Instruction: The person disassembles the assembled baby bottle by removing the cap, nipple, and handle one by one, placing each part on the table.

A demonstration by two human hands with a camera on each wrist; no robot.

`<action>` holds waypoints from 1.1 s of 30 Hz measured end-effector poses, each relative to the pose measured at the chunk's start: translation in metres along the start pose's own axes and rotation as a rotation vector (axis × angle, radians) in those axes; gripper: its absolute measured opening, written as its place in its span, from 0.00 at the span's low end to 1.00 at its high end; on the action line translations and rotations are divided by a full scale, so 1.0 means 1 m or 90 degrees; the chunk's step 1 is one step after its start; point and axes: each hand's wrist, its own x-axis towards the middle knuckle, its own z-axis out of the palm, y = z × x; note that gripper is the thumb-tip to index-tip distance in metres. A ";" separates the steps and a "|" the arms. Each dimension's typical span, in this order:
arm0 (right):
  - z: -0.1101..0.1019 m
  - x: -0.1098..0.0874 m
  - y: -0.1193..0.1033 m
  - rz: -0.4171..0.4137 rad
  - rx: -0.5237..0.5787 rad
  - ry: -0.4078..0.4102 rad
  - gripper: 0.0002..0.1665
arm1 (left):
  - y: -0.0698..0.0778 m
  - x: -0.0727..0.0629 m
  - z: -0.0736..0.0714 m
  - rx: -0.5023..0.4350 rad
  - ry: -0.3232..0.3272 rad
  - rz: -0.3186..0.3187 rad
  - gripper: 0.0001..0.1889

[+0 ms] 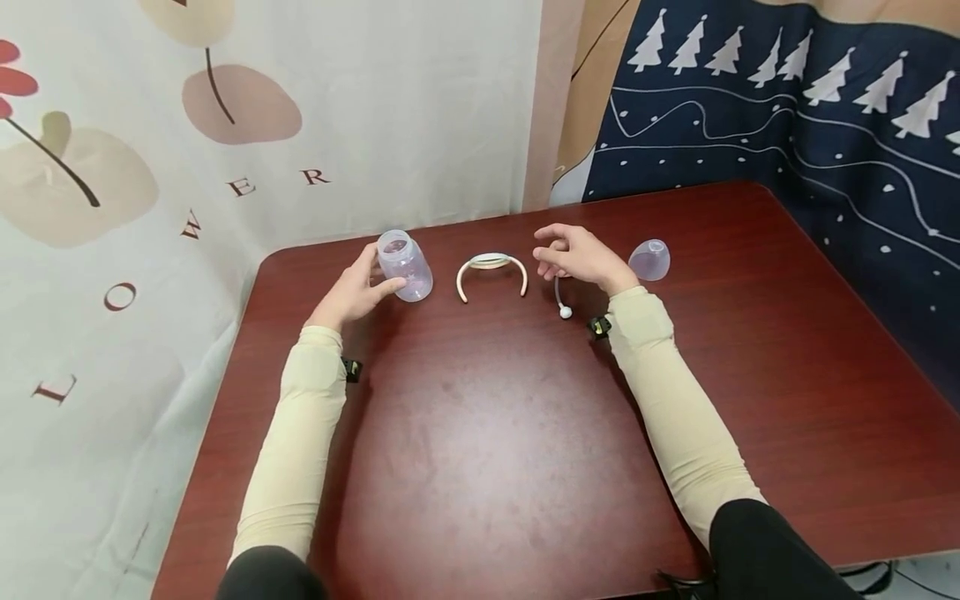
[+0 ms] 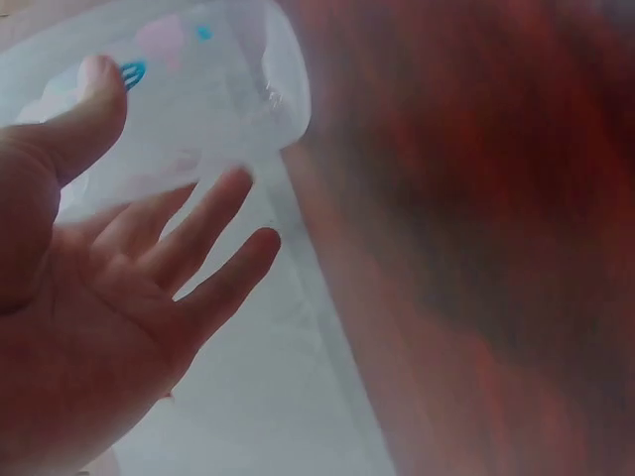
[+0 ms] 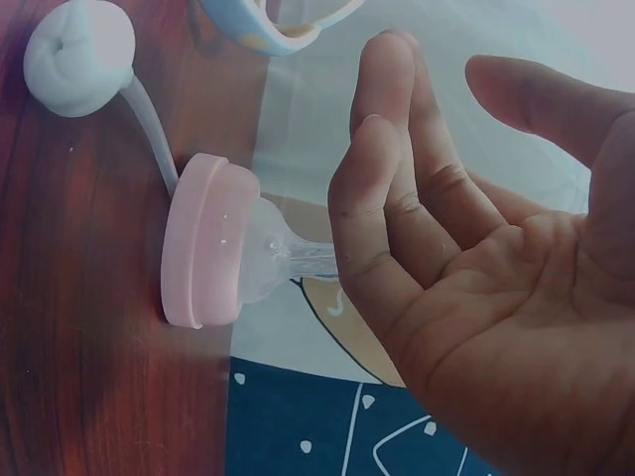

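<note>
My left hand (image 1: 348, 295) grips a translucent baby bottle (image 1: 408, 271) between thumb and fingers, at the far left of the table. The bottle's mouth is uncovered and tips slightly left; printed pink and blue marks show on its side (image 2: 164, 45). Over the far middle, my right hand (image 1: 591, 257) hovers with loosely bent fingers and holds nothing. Beneath it stands a bottle nipple in a pink collar (image 3: 208, 243), mostly hidden by the hand in the head view. From the collar runs a straw tube with a white weighted end (image 1: 566, 312).
Between the hands lies a curved bottle handle (image 1: 523, 279), pale with a greenish band. A clear domed bottle cap (image 1: 649, 260) sits right of my right hand. The dark red table (image 1: 480, 433) backs onto a white printed curtain (image 1: 420, 108) and a navy tree-patterned cloth (image 1: 750, 125).
</note>
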 end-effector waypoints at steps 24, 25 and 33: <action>0.033 0.017 -0.037 -0.150 0.181 -0.121 0.51 | 0.012 -0.058 -0.023 0.016 0.236 0.061 0.38; 0.035 0.018 -0.041 -0.161 0.186 -0.123 0.52 | 0.021 -0.059 -0.024 0.040 0.251 0.067 0.37; 0.011 0.014 -0.073 -0.180 0.037 -0.032 0.41 | 0.109 -0.022 -0.022 0.262 0.226 0.122 0.43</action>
